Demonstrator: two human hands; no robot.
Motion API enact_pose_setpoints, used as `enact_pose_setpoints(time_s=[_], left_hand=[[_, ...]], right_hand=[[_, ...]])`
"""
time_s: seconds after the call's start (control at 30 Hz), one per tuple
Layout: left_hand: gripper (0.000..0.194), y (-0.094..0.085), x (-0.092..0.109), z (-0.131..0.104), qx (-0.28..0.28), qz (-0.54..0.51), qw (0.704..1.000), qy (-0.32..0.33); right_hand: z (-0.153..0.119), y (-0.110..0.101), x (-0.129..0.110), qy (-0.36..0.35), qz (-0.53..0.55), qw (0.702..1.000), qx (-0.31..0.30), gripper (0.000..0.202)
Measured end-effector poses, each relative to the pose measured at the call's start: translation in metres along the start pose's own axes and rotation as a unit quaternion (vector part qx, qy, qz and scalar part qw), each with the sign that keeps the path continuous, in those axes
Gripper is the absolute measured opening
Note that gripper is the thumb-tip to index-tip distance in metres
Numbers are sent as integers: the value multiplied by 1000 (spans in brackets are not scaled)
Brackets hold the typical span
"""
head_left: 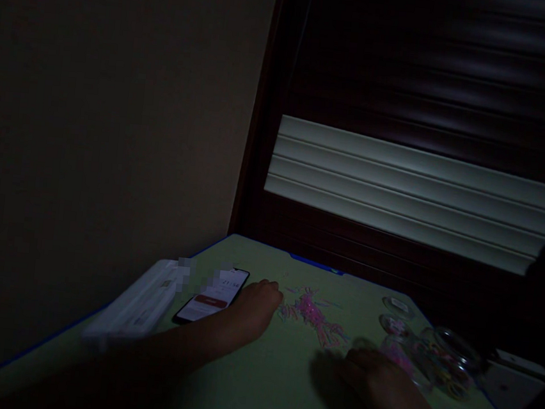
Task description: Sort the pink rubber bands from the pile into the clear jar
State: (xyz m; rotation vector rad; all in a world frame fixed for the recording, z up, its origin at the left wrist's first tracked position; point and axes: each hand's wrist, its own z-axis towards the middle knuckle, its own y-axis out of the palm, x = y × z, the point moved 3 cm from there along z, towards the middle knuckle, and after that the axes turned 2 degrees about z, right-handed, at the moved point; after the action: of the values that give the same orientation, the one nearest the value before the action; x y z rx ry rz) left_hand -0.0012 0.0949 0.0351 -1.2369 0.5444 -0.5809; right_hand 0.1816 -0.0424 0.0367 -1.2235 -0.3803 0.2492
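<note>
My left hand [259, 305] rests at the left edge of a scattered pile of thin pink and multicoloured pieces [312, 314], which look like small rubber bands. Its fingers are curled together, and whatever they may hold is hidden. To the right and nearer me, my right hand [374, 375] is over the table, its fingers bent inward and dim. I cannot make out anything in them. Just beyond that hand lies a clear container with pink pieces [397, 355]. Beside it, a clear jar [450, 363] holds coloured bands.
A lit phone [212, 298] lies left of my left hand, beside a long white box [135, 304]. Small round containers [394, 327] sit at the right. The green tabletop [245, 388] has a blue edge. A wall and dark slatted panel stand behind; the room is dim.
</note>
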Motion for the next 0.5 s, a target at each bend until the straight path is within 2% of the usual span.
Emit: enact_pose_setpoints(time_s=[0.3,0.5], left_hand=[[27,-1,1,1,-4,12,1000,16],[29,1,0,2,10,6,999,30]], right_hand=[[1,0,0,5,-5,1000,-6,21],[0,4,2,-19,-16,1000,16,21]])
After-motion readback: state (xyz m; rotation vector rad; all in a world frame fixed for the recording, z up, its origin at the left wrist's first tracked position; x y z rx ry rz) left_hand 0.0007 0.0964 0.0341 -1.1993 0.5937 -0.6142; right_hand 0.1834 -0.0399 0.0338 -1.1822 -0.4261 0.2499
